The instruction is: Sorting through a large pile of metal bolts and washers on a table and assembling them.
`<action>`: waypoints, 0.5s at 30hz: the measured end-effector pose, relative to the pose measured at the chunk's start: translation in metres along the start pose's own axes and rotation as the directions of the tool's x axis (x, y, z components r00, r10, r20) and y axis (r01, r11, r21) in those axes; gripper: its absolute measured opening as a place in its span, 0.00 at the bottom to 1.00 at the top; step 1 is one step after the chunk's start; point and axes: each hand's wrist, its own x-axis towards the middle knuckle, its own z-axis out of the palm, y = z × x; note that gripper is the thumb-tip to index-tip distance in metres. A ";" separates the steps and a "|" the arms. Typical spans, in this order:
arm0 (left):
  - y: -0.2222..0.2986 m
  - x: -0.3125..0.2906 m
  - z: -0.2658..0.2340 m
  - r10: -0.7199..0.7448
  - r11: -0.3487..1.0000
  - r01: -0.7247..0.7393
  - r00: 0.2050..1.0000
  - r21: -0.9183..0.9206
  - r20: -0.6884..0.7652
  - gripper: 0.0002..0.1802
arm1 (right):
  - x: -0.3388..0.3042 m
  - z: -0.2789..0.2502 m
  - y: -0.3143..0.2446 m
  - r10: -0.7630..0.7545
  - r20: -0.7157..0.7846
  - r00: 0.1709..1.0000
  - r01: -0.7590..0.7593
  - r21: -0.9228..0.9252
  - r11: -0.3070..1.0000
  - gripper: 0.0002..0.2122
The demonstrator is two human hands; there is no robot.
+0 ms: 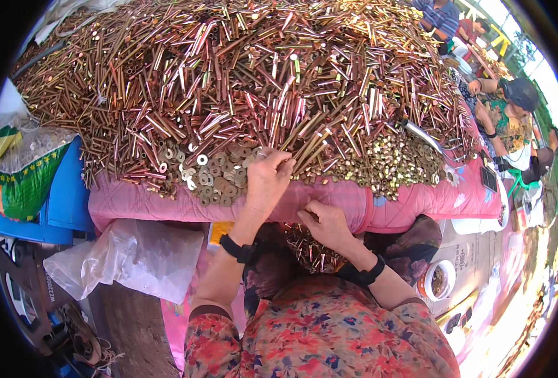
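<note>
My left hand (269,179) is above the near edge of the heap, its fingers pinched together beside a pile of flat round washers (219,176). Whatever sits between those fingertips is hidden. Lower and to the right, my right hand (325,223) has its fingers curled in front of the pink quilted cloth (329,196); I cannot make out anything in it. A great heap of copper-coloured metal tubes and bolts (228,75) spreads beyond both hands. Small brassy nuts (392,169) lie along its near right edge. Below my hands, more bolts (313,251) are gathered at my lap.
At left, a green printed sack (30,170) rests on a blue bin (64,189), near a clear plastic bag (134,258). A curved metal handle (425,135) and a phone (488,179) lie at right. A white bucket (438,281) stands below. Other people (509,120) sit along the right side.
</note>
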 end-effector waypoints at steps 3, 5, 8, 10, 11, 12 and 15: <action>0.017 -0.002 0.022 -0.037 0.982 0.034 0.999 0.186 0.009 0.10 | -0.001 0.000 0.002 -0.036 -0.021 0.999 0.036 -0.006 0.999 0.06; 0.022 0.001 0.029 -0.044 0.964 0.029 0.998 0.263 0.050 0.11 | -0.002 -0.001 0.002 -0.037 -0.027 0.999 0.037 -0.009 0.999 0.06; 0.023 0.006 0.033 -0.063 0.934 0.024 0.993 0.356 0.098 0.10 | -0.003 -0.002 0.001 -0.042 -0.047 0.998 0.041 -0.017 0.999 0.06; 0.019 0.011 0.033 -0.135 0.921 0.083 0.984 0.381 0.112 0.11 | -0.003 -0.002 0.000 -0.045 -0.047 0.998 0.043 -0.030 0.999 0.06; 0.018 0.012 0.035 -0.134 0.921 0.081 0.985 0.381 0.113 0.11 | -0.004 -0.002 0.000 -0.044 -0.049 0.998 0.043 -0.029 0.999 0.06; 0.018 0.013 0.037 -0.094 0.905 0.038 0.989 0.424 0.114 0.09 | -0.004 0.000 0.001 -0.052 -0.049 0.997 0.051 -0.028 0.998 0.06; 0.016 0.011 0.038 -0.060 0.883 0.017 0.995 0.469 0.076 0.07 | -0.004 -0.001 -0.001 -0.061 -0.051 0.997 0.060 -0.020 0.998 0.06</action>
